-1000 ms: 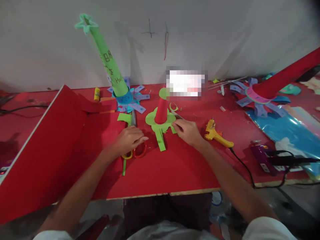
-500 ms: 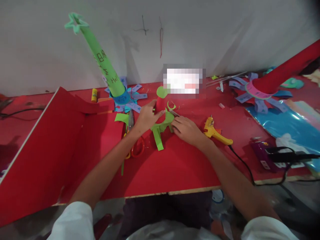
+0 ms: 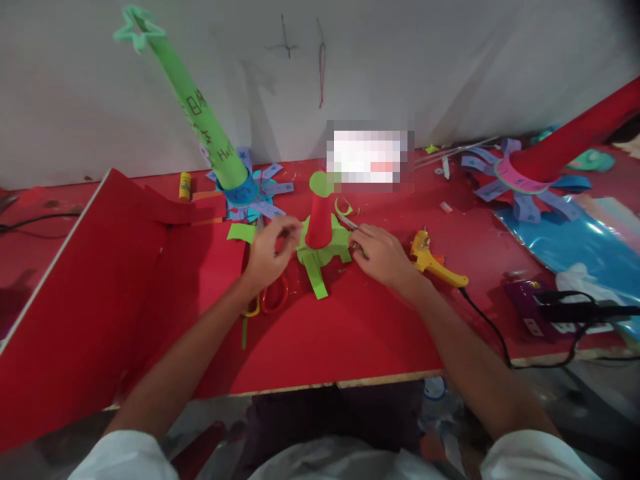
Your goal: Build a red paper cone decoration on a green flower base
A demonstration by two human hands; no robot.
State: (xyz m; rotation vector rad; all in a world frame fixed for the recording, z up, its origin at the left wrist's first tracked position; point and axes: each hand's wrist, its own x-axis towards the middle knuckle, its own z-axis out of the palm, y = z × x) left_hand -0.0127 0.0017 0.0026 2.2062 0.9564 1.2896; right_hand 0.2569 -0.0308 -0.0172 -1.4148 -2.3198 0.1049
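Observation:
A small red paper tube stands upright on a green paper base with strips spreading outward, and a round green piece is at its top. My left hand is just left of the base, fingers bent and apart, with nothing visible in it. On the other side my right hand has its fingers closed on a thin, pointed metal tool, which looks like a blade or tweezers; most of it is hidden by the fingers.
Red-handled scissors lie left of the base. A yellow glue gun with a black cable lies at right. Behind stand a tall green tube and a glue stick. A large red board rises at left; blue film lies far right.
My left hand has let go of the red tube and moved left, so the tube and base show more. My right hand has shifted slightly right. The whole view has tilted a little.

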